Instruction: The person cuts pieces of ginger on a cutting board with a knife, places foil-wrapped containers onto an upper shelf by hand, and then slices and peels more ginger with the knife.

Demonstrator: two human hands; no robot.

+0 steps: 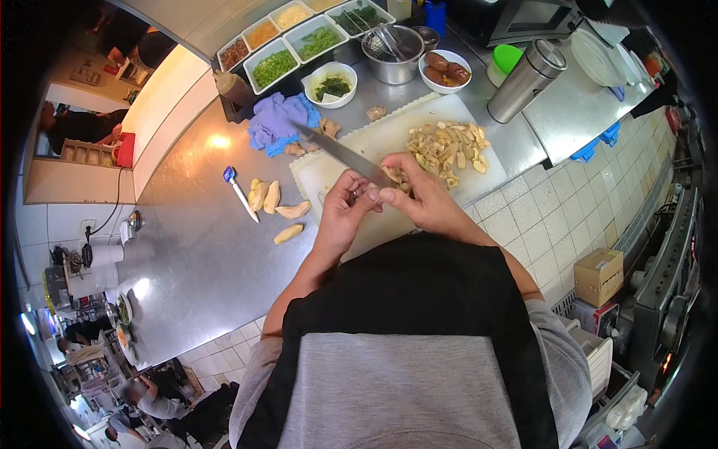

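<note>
My right hand [425, 196] is closed round the rear end of a knife [340, 153], whose blade points up and to the left. Close against it, my left hand [346, 209] has its fingers bent together below the blade; what they pinch is mostly hidden. Both hands are over a white cutting board [366, 238]. A heap of pale brown peelings [449, 146] lies on the board's right part. Several peeled yellowish root pieces [288, 233] rest on the steel counter to the left. Knobbly unpeeled roots [327, 129] sit by the board's upper left edge.
A blue and purple cloth [275, 121] lies beyond the board, near a white bowl of greens [330, 84]. A blue-capped white tool [241, 193] is at left. Behind stand food trays [271, 69], a steel pot [394, 67], a bowl of brown items [445, 73] and a steel flask [526, 81].
</note>
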